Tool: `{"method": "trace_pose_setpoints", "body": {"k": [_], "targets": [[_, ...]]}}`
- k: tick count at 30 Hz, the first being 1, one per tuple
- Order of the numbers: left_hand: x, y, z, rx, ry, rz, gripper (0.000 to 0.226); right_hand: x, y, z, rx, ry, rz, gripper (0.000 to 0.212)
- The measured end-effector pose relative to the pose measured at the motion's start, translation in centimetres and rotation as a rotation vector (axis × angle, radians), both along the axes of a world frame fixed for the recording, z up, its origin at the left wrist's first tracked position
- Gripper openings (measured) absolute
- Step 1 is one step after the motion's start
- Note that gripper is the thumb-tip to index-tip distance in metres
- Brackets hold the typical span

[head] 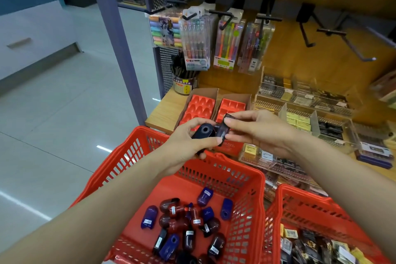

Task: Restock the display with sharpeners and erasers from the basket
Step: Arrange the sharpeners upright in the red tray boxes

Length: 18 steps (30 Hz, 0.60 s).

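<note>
My left hand (188, 146) grips a dark blue oval sharpener (204, 130) with its hole facing up. My right hand (257, 128) pinches a dark translucent sharpener piece (225, 127) right beside it, the two touching. Both hands hover above the far rim of a red basket (252, 206) that holds several blue, red and dark sharpeners (186, 223). Behind the hands, on the wooden shelf, lie two red display trays: the left tray (198, 106) with oval hollows, the right tray (231, 106) with squarer ones. The hollows I can see are bare.
A second red basket (317, 206) at the right holds small packaged items. Clear acrylic bins (308, 100) of stationery fill the shelf's right side. Pen packs (196, 43) hang on hooks above, a pen cup (184, 83) stands at the left. A grey post (120, 45) borders the tiled floor.
</note>
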<state>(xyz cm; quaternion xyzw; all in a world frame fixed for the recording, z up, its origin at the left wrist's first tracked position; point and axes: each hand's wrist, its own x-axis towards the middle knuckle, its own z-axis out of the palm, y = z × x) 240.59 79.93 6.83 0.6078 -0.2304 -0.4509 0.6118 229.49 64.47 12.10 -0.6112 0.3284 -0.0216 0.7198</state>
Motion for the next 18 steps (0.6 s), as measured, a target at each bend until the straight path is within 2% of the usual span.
{"method": "trace_pose_setpoints", "body": {"k": [5,8,11,15,18], "targets": [[0.2,-0.6,-0.7,0.003,0.032,-0.012,0.038,-0.2,-1.1,0.0,-0.104,0.017,0.112,0.032],[0.2,-0.8,-0.6,-0.057,0.209,-0.040,0.037,-0.4,-1.5,0.3,-0.151,-0.022,0.187,0.036],[0.3,-1.0,-0.5,-0.111,0.367,-0.031,0.041,-0.4,-1.8,0.3,-0.223,-0.032,0.135,0.034],[0.4,-1.1,-0.6,-0.081,0.289,-0.006,0.044,-0.1,-1.6,-0.1,-0.259,-0.015,0.014,0.033],[0.4,-1.3,-0.7,-0.093,0.320,0.015,0.037,-0.6,-1.7,0.3,-0.143,-0.079,0.052,0.036]]}}
